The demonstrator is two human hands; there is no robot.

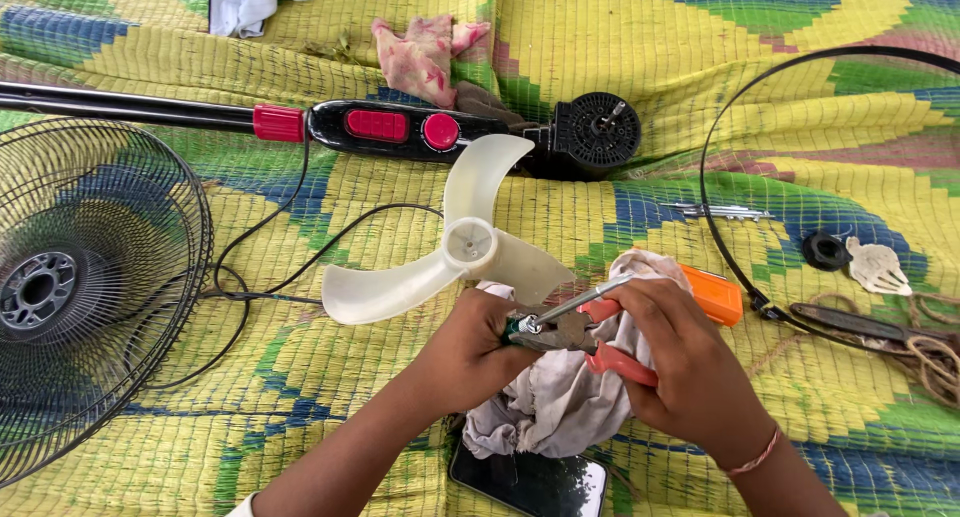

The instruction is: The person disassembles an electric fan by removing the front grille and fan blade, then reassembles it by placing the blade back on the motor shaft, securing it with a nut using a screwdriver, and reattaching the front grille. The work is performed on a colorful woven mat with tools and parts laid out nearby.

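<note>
- The right hand (690, 372) is wrapped around the red handles of a pair of pliers (585, 339), fingers clenched on them, thumb on top.
- The pliers' dark head points toward the left hand (470, 352), its jaws closed on the end of a slim metal rod (580, 302).
- The left hand is curled into a loose fist, and its fingertips pinch a small green-tipped part at the rod's end, right against the pliers' head; I cannot tell what that part is.
- The rod slants up from the pliers' head, over the right thumb, toward an orange box (712, 295) just behind the right hand.
- A crumpled grey cloth (560, 402) lies under both hands and the pliers.
- A translucent three-bladed fan propeller (450, 257) lies just beyond the pliers, one blade nearly reaching the left knuckles.
- Farther behind the pliers sits the black fan body (440, 132) with red buttons, its motor (597, 130) bare.
- Far left of the pliers lies a wire fan guard (90, 287); right of them a black ring (740, 267) and scissors (860, 325).
- A phone (530, 482) lies nearer than the pliers, half under the cloth.
</note>
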